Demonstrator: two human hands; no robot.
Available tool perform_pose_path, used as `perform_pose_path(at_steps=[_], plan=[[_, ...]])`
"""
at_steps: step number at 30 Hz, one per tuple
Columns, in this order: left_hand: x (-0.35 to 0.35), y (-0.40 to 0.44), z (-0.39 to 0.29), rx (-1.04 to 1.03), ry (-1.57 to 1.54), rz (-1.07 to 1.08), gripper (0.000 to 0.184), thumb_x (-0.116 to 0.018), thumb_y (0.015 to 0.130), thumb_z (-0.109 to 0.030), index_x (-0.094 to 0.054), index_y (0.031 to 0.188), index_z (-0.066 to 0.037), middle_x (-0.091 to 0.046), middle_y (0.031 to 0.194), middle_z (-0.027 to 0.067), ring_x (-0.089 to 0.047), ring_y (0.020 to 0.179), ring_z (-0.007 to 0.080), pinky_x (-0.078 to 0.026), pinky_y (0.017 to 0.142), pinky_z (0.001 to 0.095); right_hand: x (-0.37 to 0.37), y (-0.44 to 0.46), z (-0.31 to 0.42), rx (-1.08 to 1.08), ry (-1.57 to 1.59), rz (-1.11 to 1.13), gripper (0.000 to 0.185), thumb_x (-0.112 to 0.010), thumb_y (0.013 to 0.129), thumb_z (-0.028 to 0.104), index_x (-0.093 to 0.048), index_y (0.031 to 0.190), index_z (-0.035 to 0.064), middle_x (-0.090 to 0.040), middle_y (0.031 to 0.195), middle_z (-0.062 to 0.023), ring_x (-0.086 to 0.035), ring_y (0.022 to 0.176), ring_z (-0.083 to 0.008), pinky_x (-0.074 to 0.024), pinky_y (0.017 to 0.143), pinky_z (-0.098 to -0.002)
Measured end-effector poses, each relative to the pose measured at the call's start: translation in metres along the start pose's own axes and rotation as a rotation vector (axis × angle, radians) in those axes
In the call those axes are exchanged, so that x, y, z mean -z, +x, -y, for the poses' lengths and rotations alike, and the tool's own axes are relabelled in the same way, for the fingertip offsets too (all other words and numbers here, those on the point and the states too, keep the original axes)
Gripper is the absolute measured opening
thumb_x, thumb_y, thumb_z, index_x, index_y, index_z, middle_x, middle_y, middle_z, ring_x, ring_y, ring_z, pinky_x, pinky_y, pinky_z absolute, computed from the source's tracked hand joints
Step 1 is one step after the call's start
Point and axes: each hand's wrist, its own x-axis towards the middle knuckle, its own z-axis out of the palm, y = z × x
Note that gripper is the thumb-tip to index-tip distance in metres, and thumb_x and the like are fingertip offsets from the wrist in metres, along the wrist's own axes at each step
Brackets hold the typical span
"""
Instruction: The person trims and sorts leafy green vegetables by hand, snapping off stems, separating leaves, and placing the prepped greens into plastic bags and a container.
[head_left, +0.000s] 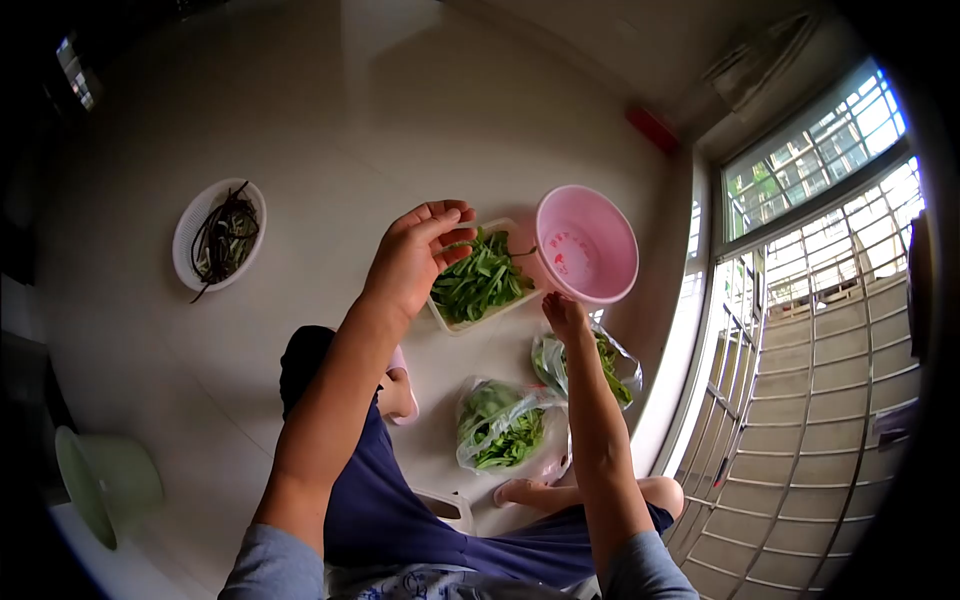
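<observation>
In a pale tray [462, 325] beside the pink basin [612, 240] lay leafy greens [485, 280] we judged light, soft, easily bruised, best held at the stem end, our left hand [420, 250] half-curled, seemingly empty near them, our right hand [567, 316] near the basin, its grip unclear.

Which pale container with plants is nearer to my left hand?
The rectangular container, holding green leaves; the oval container, holding dark stems, stands farther away.

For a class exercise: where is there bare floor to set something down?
Bare floor lies between the white basket and the left hand, and between that basket and the green bucket. It is crowded around the leaf tray, pink bucket and two plastic bags.
</observation>
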Motion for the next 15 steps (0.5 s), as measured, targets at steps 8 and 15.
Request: perform_pose_path(at_steps=[8, 15], plan=[[-0.007, 0.003, 0.028, 0.006, 0.096, 0.074, 0.015, -0.046, 0.079, -0.013, -0.051, 0.091, -0.005, -0.054, 0.089, 0.0042, -0.051, 0.080, 0.0135, -0.040, 0.070, 0.0256, 0.029, -0.132, 0.019, 0.116, -0.232, 0.155, 0.027, -0.043, 0.080, 0.006, -0.045, 0.103, -0.0059, -0.053, 0.093, -0.0143, -0.053, 0.085, -0.0237, -0.0445, 0.079, -0.0326], [-0.021, -0.005, 0.109, 0.072, 0.498, 0.261, 0.017, -0.050, 0.079, -0.018, -0.059, 0.084, -0.004, -0.057, 0.063, 0.0001, -0.052, 0.058, 0.0046, -0.041, 0.057, 0.0163, 0.127, -0.217, -0.044, 0.075, -0.501, 0.087, 0.039, -0.046, 0.082, 0.030, -0.050, 0.101, -0.0035, -0.054, 0.098, -0.0119, -0.052, 0.090, -0.0201, -0.0413, 0.079, -0.0307]])
